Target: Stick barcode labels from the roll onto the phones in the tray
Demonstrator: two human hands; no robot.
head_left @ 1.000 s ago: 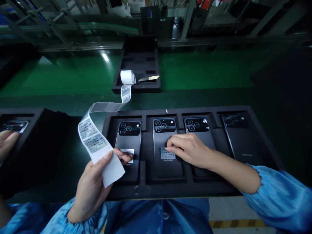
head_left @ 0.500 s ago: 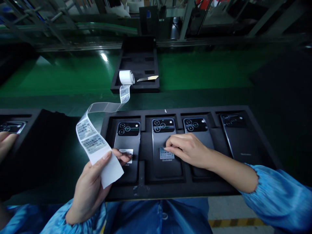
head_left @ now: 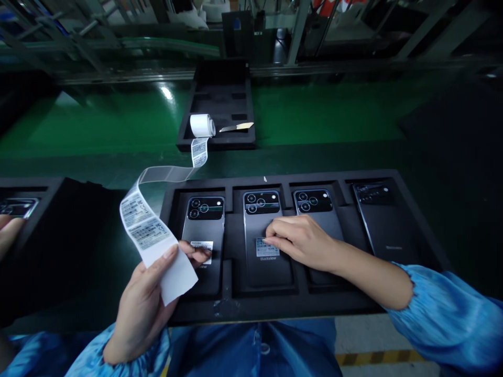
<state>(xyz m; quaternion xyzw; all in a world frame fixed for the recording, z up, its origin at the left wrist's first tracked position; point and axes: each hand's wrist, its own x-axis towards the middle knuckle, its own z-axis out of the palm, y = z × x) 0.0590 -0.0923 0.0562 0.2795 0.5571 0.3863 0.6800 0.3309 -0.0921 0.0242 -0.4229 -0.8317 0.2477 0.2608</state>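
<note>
My left hand (head_left: 143, 293) pinches the free end of a paper strip of printed labels (head_left: 149, 233) between thumb and fingers. Behind that strip, the leftmost phone (head_left: 210, 283) lies face down with a label (head_left: 203, 244) on its back, partly covered by my left fingertips. My right hand (head_left: 304, 243) has its fingers closed at the upper right edge of another label (head_left: 268, 250), against the back of the second phone (head_left: 263, 275). A third phone (head_left: 332, 220) is partly hidden under my right hand. The fourth phone (head_left: 381, 228) shows no label.
A black foam tray (head_left: 267, 309) holds the phones. Beyond it, a smaller black tray (head_left: 217, 97) carries the label roll (head_left: 201, 125) and a thin blade-like tool (head_left: 236, 127). At far left, another person's hand (head_left: 8, 235) touches a phone (head_left: 29, 207) in another tray.
The whole view has shifted very slightly. Both hands keep the same pose, with the label strip and the second phone's label in the same places.
</note>
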